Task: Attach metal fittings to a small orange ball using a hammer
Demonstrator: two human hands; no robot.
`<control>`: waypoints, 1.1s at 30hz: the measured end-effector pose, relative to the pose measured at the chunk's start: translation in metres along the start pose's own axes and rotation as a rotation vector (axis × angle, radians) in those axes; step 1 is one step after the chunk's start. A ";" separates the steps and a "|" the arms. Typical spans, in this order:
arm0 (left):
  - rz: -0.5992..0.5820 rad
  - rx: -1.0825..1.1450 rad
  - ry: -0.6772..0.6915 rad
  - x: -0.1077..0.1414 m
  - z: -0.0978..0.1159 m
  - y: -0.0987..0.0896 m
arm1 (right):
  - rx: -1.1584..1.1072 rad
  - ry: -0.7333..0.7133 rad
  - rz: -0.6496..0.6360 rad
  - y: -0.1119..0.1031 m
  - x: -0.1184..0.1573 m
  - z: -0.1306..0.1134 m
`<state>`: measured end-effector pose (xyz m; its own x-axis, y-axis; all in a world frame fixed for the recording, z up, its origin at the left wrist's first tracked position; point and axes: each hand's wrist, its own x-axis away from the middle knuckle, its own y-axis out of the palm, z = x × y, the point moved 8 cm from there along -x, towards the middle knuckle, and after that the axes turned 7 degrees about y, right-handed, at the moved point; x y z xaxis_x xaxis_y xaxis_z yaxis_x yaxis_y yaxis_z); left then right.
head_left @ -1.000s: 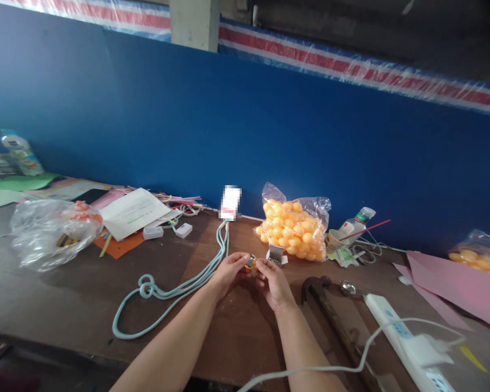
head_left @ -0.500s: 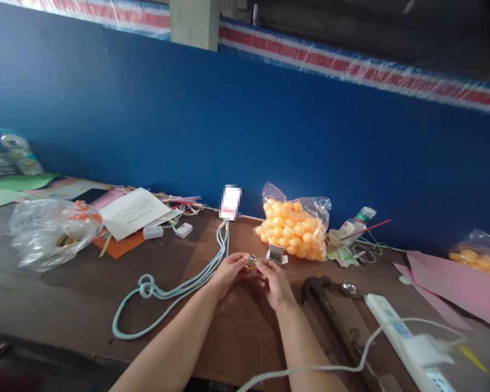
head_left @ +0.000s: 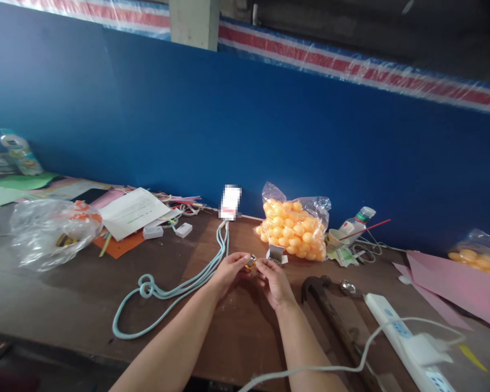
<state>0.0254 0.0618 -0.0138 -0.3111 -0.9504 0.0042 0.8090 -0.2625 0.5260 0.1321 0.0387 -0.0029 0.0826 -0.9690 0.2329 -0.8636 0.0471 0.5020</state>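
Observation:
Over the middle of the brown table, my left hand [head_left: 232,269] pinches a small round yellow and silver object [head_left: 251,262] between thumb and fingers. Its exact kind is too small to tell. My right hand [head_left: 274,282] is close beside it, thumb and fingers pressed together at the object's right edge. What those fingers hold, if anything, is hidden. Just behind my right hand stands a small open grey box [head_left: 276,253], its lower part partly covered by the fingers. A looped light-blue cord [head_left: 175,294] lies to the left of my left forearm.
Behind my hands rests a clear bag of orange balls [head_left: 288,228]. A hammer [head_left: 330,310] and a white power strip [head_left: 396,329] lie at right, with a white cable [head_left: 310,369] crossing over my right forearm. Papers [head_left: 133,212] and a plastic bag [head_left: 53,234] lie at left.

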 end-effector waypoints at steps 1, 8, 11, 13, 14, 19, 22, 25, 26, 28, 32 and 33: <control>0.000 -0.002 -0.001 0.000 0.000 0.000 | 0.001 0.001 -0.002 0.000 0.000 0.000; 0.006 0.016 -0.008 0.001 0.001 0.002 | -0.019 0.013 -0.034 0.000 0.000 0.000; 0.011 0.023 -0.015 0.001 0.001 0.003 | -0.021 0.014 -0.039 0.000 0.000 0.001; 0.025 0.016 -0.020 0.001 0.000 0.002 | -0.015 0.015 -0.035 -0.001 0.000 0.001; 0.032 0.012 -0.022 0.001 0.000 0.002 | -0.011 0.015 -0.032 -0.002 0.000 0.001; 0.039 0.016 -0.024 0.001 0.001 0.003 | -0.004 0.013 -0.020 -0.003 0.000 0.000; 0.037 0.004 -0.027 0.001 0.001 0.003 | -0.013 0.017 -0.029 -0.002 -0.001 0.000; 0.036 -0.007 -0.028 0.000 0.000 0.002 | -0.012 0.015 -0.028 -0.002 -0.001 0.000; 0.036 -0.006 -0.028 0.000 -0.001 0.002 | -0.009 0.014 -0.028 -0.003 -0.001 0.000; 0.036 0.002 -0.029 0.000 -0.001 0.002 | -0.004 0.013 -0.031 -0.003 -0.001 0.000; 0.036 0.015 -0.027 0.000 0.000 0.003 | 0.000 0.015 -0.040 -0.003 -0.001 0.000; 0.038 0.013 -0.028 0.000 0.000 0.004 | 0.001 0.015 -0.036 -0.003 -0.001 0.000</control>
<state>0.0282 0.0605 -0.0118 -0.2940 -0.9546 0.0479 0.8141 -0.2239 0.5358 0.1349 0.0398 -0.0049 0.1207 -0.9664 0.2270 -0.8604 0.0122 0.5094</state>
